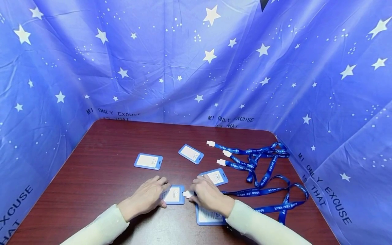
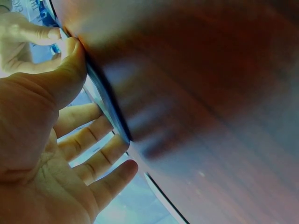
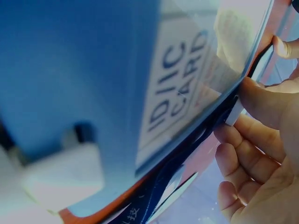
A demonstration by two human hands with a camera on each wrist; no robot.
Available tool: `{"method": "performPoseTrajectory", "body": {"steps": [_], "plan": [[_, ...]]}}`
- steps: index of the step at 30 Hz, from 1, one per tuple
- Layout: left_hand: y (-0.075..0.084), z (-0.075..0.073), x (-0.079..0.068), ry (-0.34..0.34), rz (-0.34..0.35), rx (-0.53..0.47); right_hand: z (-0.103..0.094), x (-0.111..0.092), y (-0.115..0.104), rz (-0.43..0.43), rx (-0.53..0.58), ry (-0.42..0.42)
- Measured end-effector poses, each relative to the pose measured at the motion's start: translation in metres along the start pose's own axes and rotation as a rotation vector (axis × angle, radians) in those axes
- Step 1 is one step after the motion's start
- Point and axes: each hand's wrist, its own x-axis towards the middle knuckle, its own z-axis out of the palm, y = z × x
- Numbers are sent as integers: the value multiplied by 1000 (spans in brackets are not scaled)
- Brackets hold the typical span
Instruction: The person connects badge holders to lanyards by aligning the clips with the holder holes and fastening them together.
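My left hand (image 1: 145,195) grips a blue-framed ID card holder (image 1: 175,195) lying on the table, its thumb at the near edge and its fingers across the far side. From the right, my right hand (image 1: 209,194) pinches the white plastic clip (image 1: 188,194) of a blue lanyard (image 1: 248,193). The clip's tip meets the slotted end of that holder. Beneath my right wrist lies another card holder (image 1: 206,217), partly covered by the arm; the right wrist view shows a white clip (image 3: 65,175) at its slot. Behind the right hand's knuckles is one more holder (image 1: 218,177).
Two card holders, one at the left (image 1: 148,161) and one in the middle (image 1: 191,154), lie farther back on the dark red table (image 1: 116,143). Several blue lanyards (image 1: 260,153) with white clips are tangled at the back right. A starry blue curtain (image 1: 165,68) surrounds the table.
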Motion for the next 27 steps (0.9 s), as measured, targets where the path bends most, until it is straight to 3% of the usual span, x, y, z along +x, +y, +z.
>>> {"method": "performPoseTrajectory", "body": {"steps": [13, 27], "plan": [[1, 0, 1, -1, 1, 8, -2, 4, -7, 22, 3, -51], [1, 0, 1, 3, 3, 16, 0, 4, -6, 21, -6, -45]]}}
